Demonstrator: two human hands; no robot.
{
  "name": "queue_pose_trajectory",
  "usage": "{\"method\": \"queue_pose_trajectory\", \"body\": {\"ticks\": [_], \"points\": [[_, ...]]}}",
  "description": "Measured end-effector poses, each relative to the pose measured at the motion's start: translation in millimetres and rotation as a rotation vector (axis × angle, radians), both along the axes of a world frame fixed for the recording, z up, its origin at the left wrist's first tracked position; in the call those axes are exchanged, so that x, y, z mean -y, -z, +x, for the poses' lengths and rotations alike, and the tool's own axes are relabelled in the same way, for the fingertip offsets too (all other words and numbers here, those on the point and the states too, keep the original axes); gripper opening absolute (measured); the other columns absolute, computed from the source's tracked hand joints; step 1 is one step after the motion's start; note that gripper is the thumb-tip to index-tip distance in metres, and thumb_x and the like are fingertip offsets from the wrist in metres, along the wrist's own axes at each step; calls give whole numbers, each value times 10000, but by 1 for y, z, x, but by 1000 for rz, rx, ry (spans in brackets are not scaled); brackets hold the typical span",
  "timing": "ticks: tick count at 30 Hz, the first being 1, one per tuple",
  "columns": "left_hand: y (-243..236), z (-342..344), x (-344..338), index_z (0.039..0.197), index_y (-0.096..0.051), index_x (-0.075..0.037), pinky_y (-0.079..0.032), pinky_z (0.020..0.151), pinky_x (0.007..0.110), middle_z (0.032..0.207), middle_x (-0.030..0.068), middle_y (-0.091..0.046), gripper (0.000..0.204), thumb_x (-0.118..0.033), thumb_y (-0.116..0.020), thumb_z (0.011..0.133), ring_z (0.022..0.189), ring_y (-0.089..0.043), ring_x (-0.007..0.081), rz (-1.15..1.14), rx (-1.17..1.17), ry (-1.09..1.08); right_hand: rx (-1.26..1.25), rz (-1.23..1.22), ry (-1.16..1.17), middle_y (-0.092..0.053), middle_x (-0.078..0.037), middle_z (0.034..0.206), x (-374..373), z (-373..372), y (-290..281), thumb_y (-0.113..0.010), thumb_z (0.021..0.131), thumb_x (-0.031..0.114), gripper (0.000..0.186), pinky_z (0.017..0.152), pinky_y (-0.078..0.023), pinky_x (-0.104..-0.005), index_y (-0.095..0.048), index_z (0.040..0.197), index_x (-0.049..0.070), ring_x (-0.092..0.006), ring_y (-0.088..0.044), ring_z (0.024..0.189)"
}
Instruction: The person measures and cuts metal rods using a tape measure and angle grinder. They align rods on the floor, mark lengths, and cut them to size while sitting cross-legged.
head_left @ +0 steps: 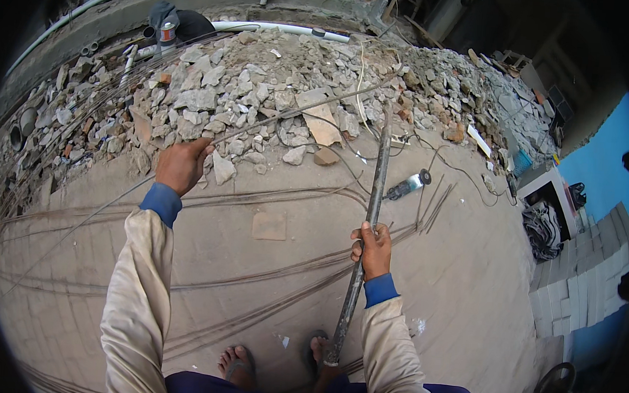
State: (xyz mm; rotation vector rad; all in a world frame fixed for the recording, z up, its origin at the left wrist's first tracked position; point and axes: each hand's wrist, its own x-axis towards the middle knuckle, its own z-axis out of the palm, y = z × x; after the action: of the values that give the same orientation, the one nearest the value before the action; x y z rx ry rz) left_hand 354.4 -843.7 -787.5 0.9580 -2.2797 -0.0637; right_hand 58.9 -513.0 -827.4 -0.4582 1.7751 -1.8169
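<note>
My left hand point(183, 165) grips a long thin metal rod point(261, 120) that slants from the lower left up over the rubble. My right hand point(372, 249) is closed round a thicker grey metal pipe point(374, 193), held steeply with its lower end beside my right sandalled foot point(317, 348). An angle grinder point(406, 185) lies on the floor just right of the pipe, near short loose rods point(438, 208) and a looping cord point(474, 176). Bundles of long bent rods point(267, 269) run across the concrete floor point(460, 292) below and between my hands.
A broken-concrete rubble heap point(198, 96) spans the far side, with white pipes point(296, 30) and a dark draped object point(188, 27) behind it. At the right stand stacked grey blocks point(579, 277), a white-framed box point(549, 186) and a blue wall point(605, 157). A square tile point(269, 225) lies mid-floor.
</note>
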Motion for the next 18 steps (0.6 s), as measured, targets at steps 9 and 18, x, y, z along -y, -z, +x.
{"method": "queue_pose_trajectory", "body": {"ticks": [9, 18], "points": [[21, -3, -2, 1113, -763, -155, -543, 647, 530, 786, 205, -717, 205, -309, -661, 1026, 736, -705, 427, 105, 18, 38, -522, 236, 164, -702, -70, 793, -26, -21, -9, -695, 1048, 327, 429, 534, -493, -288, -667, 1379, 55, -122, -609, 571], [27, -5, -2, 1129, -770, -185, -546, 652, 539, 806, 184, -742, 205, -319, -648, 1033, 727, -707, 425, 138, 62, 34, -903, 428, 189, -797, -194, 1068, -43, -41, -17, -777, 961, 305, 507, 869, -575, -341, -688, 1403, 72, -207, -774, 953]]}}
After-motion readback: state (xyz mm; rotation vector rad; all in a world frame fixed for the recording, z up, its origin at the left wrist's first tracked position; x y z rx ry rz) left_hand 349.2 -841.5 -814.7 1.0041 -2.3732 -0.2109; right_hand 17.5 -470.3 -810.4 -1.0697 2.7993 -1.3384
